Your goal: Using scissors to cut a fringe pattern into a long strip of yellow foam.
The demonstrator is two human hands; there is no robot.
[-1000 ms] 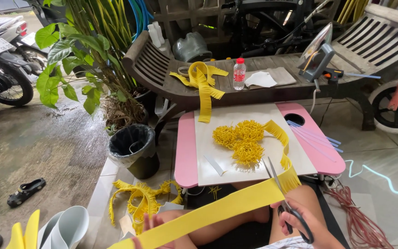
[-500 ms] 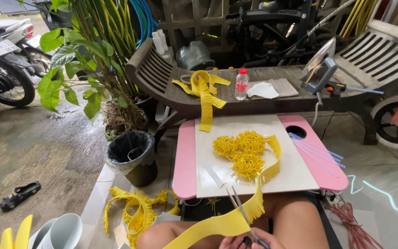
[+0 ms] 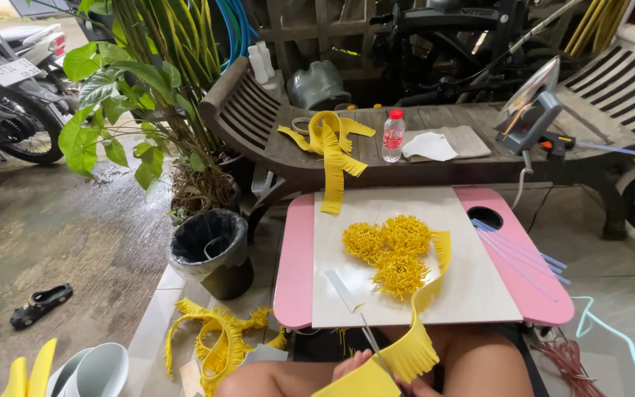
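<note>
Yellow strip (image 3: 420,323) lowered since earlier, left hand (image 3: 350,364) fingers seemingly gripping it, table edge near, right hand unseen.

Small pink table (image 3: 295,272): near-left board bare save a white strip (image 3: 343,289); centre blocked by three yellow fringed pompoms (image 3: 393,251); yellow fringed strip (image 3: 426,309) arched over the near edge; thin rods (image 3: 516,254) crossed the right side. Black bin (image 3: 209,250) stood just left.
</note>
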